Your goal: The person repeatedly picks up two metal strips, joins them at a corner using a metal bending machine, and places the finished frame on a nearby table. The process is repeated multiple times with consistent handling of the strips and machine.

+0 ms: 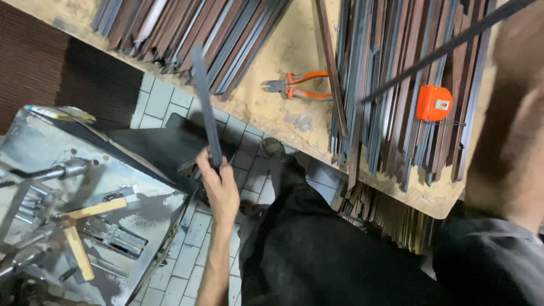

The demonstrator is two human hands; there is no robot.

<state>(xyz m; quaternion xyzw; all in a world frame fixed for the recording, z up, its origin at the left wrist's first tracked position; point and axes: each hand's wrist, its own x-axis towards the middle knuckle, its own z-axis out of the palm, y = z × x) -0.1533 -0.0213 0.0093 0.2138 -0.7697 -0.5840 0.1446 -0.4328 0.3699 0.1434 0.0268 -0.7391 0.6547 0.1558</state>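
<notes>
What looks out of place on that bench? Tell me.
One brown strip lies slanted across the bench, apart from the stacks, beside the pliers. Several strips overhang the bench's near edge. Nothing looks spilled or broken.

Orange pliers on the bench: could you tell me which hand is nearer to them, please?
Left. The left hand, gripping a flat metal strip, is below and left of the orange pliers, off the bench; the blurred right arm sits at the far right edge.
</notes>
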